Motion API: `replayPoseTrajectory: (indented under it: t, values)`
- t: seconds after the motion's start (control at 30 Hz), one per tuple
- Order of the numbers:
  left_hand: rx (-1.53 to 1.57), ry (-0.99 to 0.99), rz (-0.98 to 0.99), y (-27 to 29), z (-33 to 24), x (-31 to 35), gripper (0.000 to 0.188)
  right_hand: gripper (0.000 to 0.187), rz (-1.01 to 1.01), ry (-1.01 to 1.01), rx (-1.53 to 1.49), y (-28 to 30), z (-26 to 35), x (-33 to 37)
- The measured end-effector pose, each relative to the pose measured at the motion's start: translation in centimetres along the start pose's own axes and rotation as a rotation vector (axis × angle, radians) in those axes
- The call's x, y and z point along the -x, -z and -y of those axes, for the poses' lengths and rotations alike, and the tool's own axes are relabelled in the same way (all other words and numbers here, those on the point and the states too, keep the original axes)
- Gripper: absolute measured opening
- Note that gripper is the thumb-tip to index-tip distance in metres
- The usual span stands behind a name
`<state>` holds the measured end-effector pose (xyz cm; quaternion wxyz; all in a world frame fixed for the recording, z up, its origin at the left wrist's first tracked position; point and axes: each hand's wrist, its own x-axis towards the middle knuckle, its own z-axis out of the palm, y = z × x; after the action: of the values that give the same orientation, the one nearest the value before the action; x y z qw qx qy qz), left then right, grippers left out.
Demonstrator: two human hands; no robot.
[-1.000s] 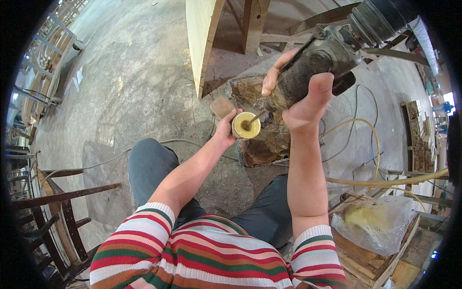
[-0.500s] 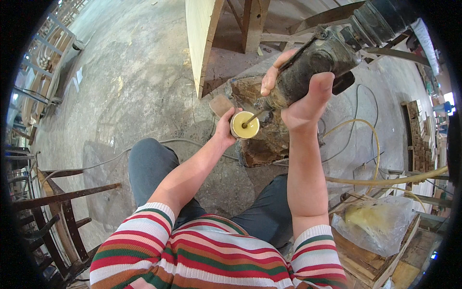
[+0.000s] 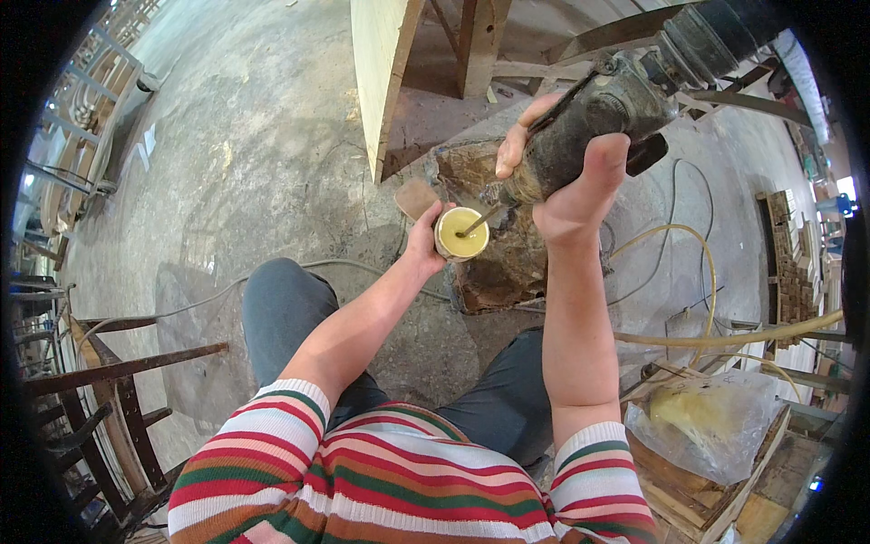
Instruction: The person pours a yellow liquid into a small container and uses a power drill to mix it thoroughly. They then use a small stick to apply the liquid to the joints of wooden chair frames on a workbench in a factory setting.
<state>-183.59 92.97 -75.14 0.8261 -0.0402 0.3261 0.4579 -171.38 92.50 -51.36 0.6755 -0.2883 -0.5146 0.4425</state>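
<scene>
My left hand (image 3: 424, 238) is wrapped round the side of a small round cup (image 3: 440, 245) of pale yellow liquid (image 3: 459, 223). In my right hand (image 3: 573, 207) is a dirty, dark power drill (image 3: 580, 131), tilted down to the left. From its front runs a thin metal rod (image 3: 482, 220), whose lower end dips into the liquid. Beside the cup lies a flat brownish piece (image 3: 417, 198); whether my left fingers touch it I cannot tell. Below the drill sits a stained brown block (image 3: 498, 276) on the floor.
A pale wooden panel (image 3: 376, 72) stands ahead. To the right are a yellow hose (image 3: 725, 343) and a clear plastic bag (image 3: 707, 422) on a wooden crate (image 3: 680, 490). Dark wooden frames (image 3: 118, 390) stand at left. A grey cable (image 3: 204, 304) crosses the concrete floor.
The drill and my right hand have shifted very slightly, and the rod's dipped end sits a little differently in the liquid. My left hand keeps the cup in nearly the same place.
</scene>
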Motion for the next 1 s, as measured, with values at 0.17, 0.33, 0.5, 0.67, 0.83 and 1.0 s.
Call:
replayPoseTrajectory:
  t: [0.17, 0.33, 0.5, 0.67, 0.83, 1.0]
  values:
    - [-0.019, -0.017, -0.024, -0.20, 0.08, 0.19, 0.029, 0.078, -0.002, -0.011, -0.007, 0.05, -0.05, 0.07]
    - [-0.021, -0.014, -0.033, -0.44, 0.00, 0.42, 0.030, 0.078, -0.002, -0.005, -0.014, -0.02, 0.07, 0.14]
    - [-0.019, -0.023, -0.010, -0.53, 0.04, 0.41, 0.031, 0.077, 0.020, 0.001, -0.018, 0.21, -0.09, 0.15]
    - [0.004, -0.022, -0.019, -0.12, -0.14, 0.30, 0.033, 0.077, 0.016, -0.015, -0.025, -0.10, 0.11, 0.26]
    - [-0.024, -0.045, -0.065, -0.56, -0.03, 0.46, 0.040, 0.075, 0.006, -0.043, -0.029, -0.06, 0.11, 0.41]
    - [0.037, -0.039, -0.061, 0.00, -0.25, 0.24, 0.049, 0.076, 0.026, -0.039, -0.044, -0.32, -0.02, 0.58]
